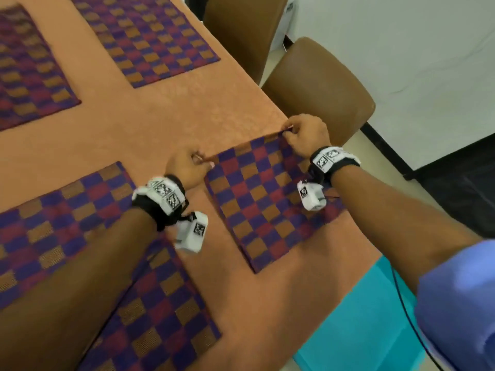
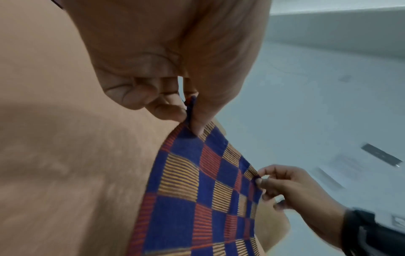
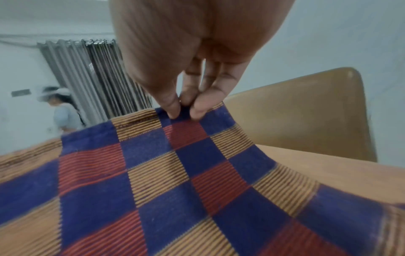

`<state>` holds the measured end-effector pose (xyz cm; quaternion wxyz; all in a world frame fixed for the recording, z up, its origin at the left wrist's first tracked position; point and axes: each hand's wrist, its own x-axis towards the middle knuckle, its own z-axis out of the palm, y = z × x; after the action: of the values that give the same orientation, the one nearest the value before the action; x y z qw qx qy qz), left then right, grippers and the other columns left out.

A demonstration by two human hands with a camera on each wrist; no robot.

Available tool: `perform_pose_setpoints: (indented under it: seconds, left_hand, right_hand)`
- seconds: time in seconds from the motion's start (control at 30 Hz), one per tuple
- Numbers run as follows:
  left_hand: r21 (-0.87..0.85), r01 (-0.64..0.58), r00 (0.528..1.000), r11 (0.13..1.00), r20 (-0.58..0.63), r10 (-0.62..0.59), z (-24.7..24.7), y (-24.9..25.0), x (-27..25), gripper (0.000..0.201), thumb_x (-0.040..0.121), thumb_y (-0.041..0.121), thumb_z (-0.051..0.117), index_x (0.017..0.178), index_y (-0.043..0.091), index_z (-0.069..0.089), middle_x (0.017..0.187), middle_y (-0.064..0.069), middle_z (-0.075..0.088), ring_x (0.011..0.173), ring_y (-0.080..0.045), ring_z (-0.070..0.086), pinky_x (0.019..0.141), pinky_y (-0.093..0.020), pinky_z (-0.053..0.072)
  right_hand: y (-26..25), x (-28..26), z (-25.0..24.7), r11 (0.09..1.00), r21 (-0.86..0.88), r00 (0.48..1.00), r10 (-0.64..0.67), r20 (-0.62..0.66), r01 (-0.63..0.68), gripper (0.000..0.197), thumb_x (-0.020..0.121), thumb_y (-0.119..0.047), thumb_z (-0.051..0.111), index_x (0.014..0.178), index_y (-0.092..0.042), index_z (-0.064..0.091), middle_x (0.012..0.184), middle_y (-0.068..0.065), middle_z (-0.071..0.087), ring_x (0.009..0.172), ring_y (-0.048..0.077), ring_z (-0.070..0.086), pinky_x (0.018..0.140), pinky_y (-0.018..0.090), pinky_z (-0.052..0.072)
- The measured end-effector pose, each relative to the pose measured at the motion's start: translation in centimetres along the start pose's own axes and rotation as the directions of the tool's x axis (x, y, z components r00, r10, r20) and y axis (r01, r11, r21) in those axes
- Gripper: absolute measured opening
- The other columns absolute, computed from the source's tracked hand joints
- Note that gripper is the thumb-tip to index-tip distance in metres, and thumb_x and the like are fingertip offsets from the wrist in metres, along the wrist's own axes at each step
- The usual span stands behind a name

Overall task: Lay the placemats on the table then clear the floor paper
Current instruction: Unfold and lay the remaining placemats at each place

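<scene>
Nearest lies a checked blue, red and orange cloth placemat (image 1: 160, 298) on the orange-covered surface (image 1: 166, 121). Just past it, both hands pinch the far edge of another checked placemat (image 1: 267, 207) near the right edge: left hand (image 1: 187, 167) at the left corner, right hand (image 1: 308, 135) at the right corner. Farther off sit two more placemats (image 1: 150, 38) and a brown chair (image 1: 321, 87).

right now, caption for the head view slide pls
Both hands, left hand and right hand, pinch a checkered placemat.
</scene>
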<state>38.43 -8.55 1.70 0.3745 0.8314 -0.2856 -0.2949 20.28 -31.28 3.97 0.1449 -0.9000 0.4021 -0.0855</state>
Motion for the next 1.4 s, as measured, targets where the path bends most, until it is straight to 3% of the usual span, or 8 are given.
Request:
perform_pose_setpoints:
  seconds: [0.17,0.3,0.5,0.67,0.9,1.1,1.27,1.4]
  left_hand:
    - [0.083,0.023,0.943,0.996,-0.332,0.006,-7.2,1.9,5.7,0.030,0.085,0.027,0.065,0.111,0.012,0.062,0.109,-0.015,0.065,0.101,-0.033,0.061,0.077,-0.031,0.043]
    - [0.297,0.093,0.980,0.950,-0.194,-0.035,-6.1,-0.2,4.3,0.062,0.079,0.040,0.069,0.132,0.015,0.048,0.134,-0.018,0.047,0.114,-0.039,0.053,0.096,-0.043,0.046]
    - [0.255,0.093,0.969,0.962,0.200,-0.147,3.2,-3.4,-5.9,0.041,0.082,0.048,0.066,0.105,0.019,0.047,0.092,-0.002,0.063,0.080,-0.020,0.059,0.063,-0.032,0.043]
    - [-0.091,0.150,0.981,0.984,0.139,-0.137,8.1,-3.6,-11.9,0.038,0.079,0.034,0.072,0.104,0.021,0.046,0.086,0.003,0.057,0.081,-0.019,0.057,0.075,-0.034,0.048]
    - [-0.339,0.081,0.986,0.937,0.164,-0.025,8.6,-2.4,-14.6,0.049,0.079,-0.002,0.066,0.114,0.023,0.043,0.105,-0.003,0.056,0.094,-0.018,0.059,0.084,-0.030,0.051]
    - [-0.367,0.114,0.991,0.923,0.107,-0.080,8.7,-2.8,-14.1,0.040,0.087,-0.012,0.050,0.102,0.026,0.046,0.079,-0.002,0.045,0.056,-0.004,0.056,0.055,-0.027,0.047]
    - [-0.437,0.337,0.925,0.834,0.321,-0.205,10.1,-1.8,-15.5,0.018,0.095,0.008,0.054,0.110,0.013,0.046,0.082,-0.005,0.058,0.048,-0.008,0.058,0.045,-0.023,0.049]
    - [-0.322,0.365,0.912,0.873,0.311,-0.267,12.6,-2.8,-17.5,0.016,0.091,0.000,0.056,0.086,0.015,0.055,0.075,-0.014,0.054,0.051,-0.020,0.053,0.041,-0.022,0.044]
  right_hand:
    - [-4.5,5.7,-0.6,0.959,0.276,0.994,0.038,0.107,-0.066,0.049,0.084,-0.024,0.060,0.130,-0.039,0.056,0.123,-0.005,0.067,0.109,0.013,0.063,0.096,0.028,0.046]
    - [-2.3,3.7,0.1,0.981,0.157,0.973,0.077,0.217,-0.112,0.053,0.082,-0.038,0.058,0.133,-0.040,0.049,0.116,-0.007,0.066,0.102,0.017,0.063,0.089,0.034,0.051]
    - [6.5,-4.2,1.8,0.943,0.092,0.907,0.275,0.320,-0.319,0.054,0.084,-0.036,0.068,0.135,-0.028,0.051,0.130,0.002,0.060,0.118,0.027,0.058,0.098,0.037,0.047]
    - [9.3,-6.6,1.2,0.899,0.215,0.891,0.297,0.342,-0.382,0.041,0.081,-0.020,0.074,0.120,-0.028,0.061,0.100,-0.003,0.064,0.104,0.022,0.062,0.084,0.028,0.044]
    - [8.8,-7.4,-0.6,0.920,0.286,0.907,0.140,0.396,-0.267,0.041,0.079,-0.012,0.073,0.114,-0.031,0.063,0.105,0.000,0.073,0.095,0.019,0.069,0.095,0.042,0.052]
    - [8.9,-7.8,-3.1,0.955,0.214,0.908,0.106,0.406,-0.207,0.038,0.092,-0.013,0.059,0.126,-0.028,0.054,0.097,0.004,0.074,0.082,0.022,0.071,0.076,0.042,0.059]
    - [9.9,-9.3,-2.9,0.927,0.195,0.859,0.198,0.472,-0.320,0.054,0.089,-0.022,0.066,0.138,-0.026,0.044,0.107,0.007,0.070,0.092,0.023,0.070,0.086,0.041,0.056]
    - [11.9,-12.8,-1.2,0.921,0.155,0.839,0.243,0.487,-0.357,0.031,0.085,-0.016,0.068,0.108,-0.035,0.059,0.104,0.007,0.070,0.089,0.027,0.070,0.084,0.043,0.058]
